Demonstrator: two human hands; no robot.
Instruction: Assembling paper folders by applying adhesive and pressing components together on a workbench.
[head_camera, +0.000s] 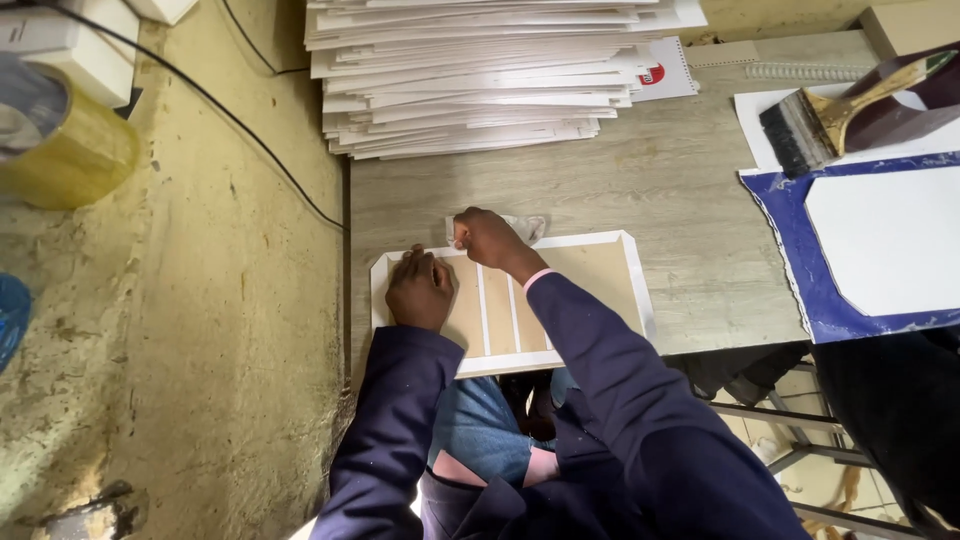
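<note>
A flat cover of tan board panels bordered with white paper (600, 275) lies on the grey wooden table (670, 190) near its front edge. My left hand (420, 288) presses down on the cover's left end, fingers curled. Holding a crumpled white cloth (520, 228), my right hand (487, 238) rests against the cover's far edge. Dark blue sleeves cover both arms.
A tall stack of white sheets (480, 75) sits at the back of the table. To the right lie a blue-edged white board (880, 245) and a wide brush (830, 120). A yellow tape roll (70, 150) and a black cable (250, 140) lie on the yellowish surface at left.
</note>
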